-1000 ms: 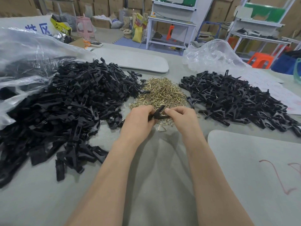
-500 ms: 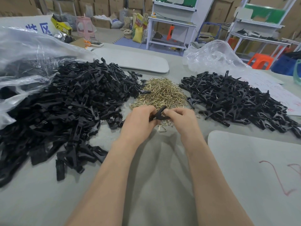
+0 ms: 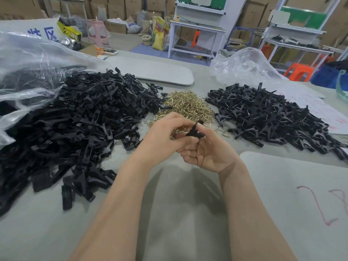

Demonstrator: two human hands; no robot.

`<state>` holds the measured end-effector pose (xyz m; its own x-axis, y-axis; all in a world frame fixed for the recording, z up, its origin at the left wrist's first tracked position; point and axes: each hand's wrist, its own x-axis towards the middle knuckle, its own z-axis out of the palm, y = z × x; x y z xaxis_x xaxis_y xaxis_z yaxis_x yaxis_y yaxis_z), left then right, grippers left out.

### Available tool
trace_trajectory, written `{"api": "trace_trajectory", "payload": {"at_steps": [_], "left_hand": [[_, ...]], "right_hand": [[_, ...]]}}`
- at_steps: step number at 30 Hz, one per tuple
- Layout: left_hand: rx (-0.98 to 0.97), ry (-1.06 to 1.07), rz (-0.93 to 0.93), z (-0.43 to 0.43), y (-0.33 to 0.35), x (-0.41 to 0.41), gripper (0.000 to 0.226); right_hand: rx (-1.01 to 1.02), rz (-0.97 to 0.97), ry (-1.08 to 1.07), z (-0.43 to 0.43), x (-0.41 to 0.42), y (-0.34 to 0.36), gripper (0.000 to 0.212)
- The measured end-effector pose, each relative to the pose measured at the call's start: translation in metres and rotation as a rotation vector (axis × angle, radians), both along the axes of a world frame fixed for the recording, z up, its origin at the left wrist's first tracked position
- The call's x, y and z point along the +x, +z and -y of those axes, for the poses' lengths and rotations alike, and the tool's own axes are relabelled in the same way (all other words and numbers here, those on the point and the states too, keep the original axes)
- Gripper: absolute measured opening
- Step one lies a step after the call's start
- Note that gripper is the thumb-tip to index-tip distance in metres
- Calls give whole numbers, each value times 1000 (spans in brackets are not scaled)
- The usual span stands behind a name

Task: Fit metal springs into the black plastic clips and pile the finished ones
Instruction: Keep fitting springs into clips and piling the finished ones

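A black plastic clip [image 3: 195, 129] is held up between both hands above the grey table, in front of the heap of brass-coloured springs [image 3: 185, 106]. My right hand [image 3: 209, 149] is turned palm up and pinches the clip from below. My left hand [image 3: 165, 136] curls its fingers beside the clip and touches it; whether it grips it I cannot tell. A big pile of empty black clip parts [image 3: 75, 125] lies on the left. On the right lies a pile of clips with springs fitted [image 3: 273, 115].
A clear plastic bag [image 3: 28, 68] spills the left pile. Another crumpled bag [image 3: 243, 66] sits behind the right pile. Grey boards lie at the back [image 3: 154, 70] and at the front right [image 3: 293, 185]. A few loose springs [image 3: 224, 131] lie near the right pile.
Both hands have lifted slightly toward me. My right hand has rolled palm up under the clip, and the clip now stands more upright between the fingertips.
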<state>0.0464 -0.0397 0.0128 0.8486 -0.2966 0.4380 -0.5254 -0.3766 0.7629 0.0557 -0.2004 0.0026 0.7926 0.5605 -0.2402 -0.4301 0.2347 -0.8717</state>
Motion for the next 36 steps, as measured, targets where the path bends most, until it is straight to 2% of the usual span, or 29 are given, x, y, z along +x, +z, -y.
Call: {"api": "trace_trajectory", "payload": {"at_steps": [2,8,10,13,14,17,18,19,21,22,23,24,26,28,30,33,34,36], "left_hand": [[-13,-15,-3,0,1,0,30],[-40,-2,-17,-2,0,1,27],[-68,1,-55,-4,-2,3,26],[-37,149,-91,-6,-8,6,22],[30,189,-88,-6,-10,8,22],[225,178,-85,-3,-17,10,33],[239,178,-94,-3,-18,12,40],[231,203,-96,-3,-18,13,45],[112,355,-73,-6,-14,15,46],[-15,470,-57,-9,-11,16,40],[-180,581,-52,-12,-9,16,33],[-363,669,-53,-16,-7,16,26],[-694,768,-83,-22,-4,16,19],[-943,805,-156,-28,-3,17,20],[-1040,839,-198,-32,-2,17,21],[-891,877,-188,-33,-1,15,22],[-755,876,-170,-32,-1,15,21],[-289,854,-186,-32,-6,15,19]], "right_hand": [[1,3,-28,-2,1,-1,49],[-49,56,-48,-8,1,-3,44],[-85,61,-67,-8,2,-3,53],[-238,91,-180,-4,5,0,83],[-307,154,-235,-2,6,0,78],[-535,374,-335,-6,7,-2,20],[-596,414,-412,-9,8,-2,11],[-640,451,-538,-9,12,-1,13],[-550,465,-903,-2,23,10,36],[-438,421,-1044,3,28,19,59],[-396,378,-1118,9,32,26,83],[-488,368,-1135,14,34,30,100],[-804,454,-1013,10,32,29,105],[-1056,588,-743,-10,24,21,87],[-1147,708,-434,-36,18,11,62],[-1261,815,-163,-73,13,-4,50],[-1318,845,-133,-82,12,-9,47],[-1395,892,-161,-91,13,-15,36]]}}
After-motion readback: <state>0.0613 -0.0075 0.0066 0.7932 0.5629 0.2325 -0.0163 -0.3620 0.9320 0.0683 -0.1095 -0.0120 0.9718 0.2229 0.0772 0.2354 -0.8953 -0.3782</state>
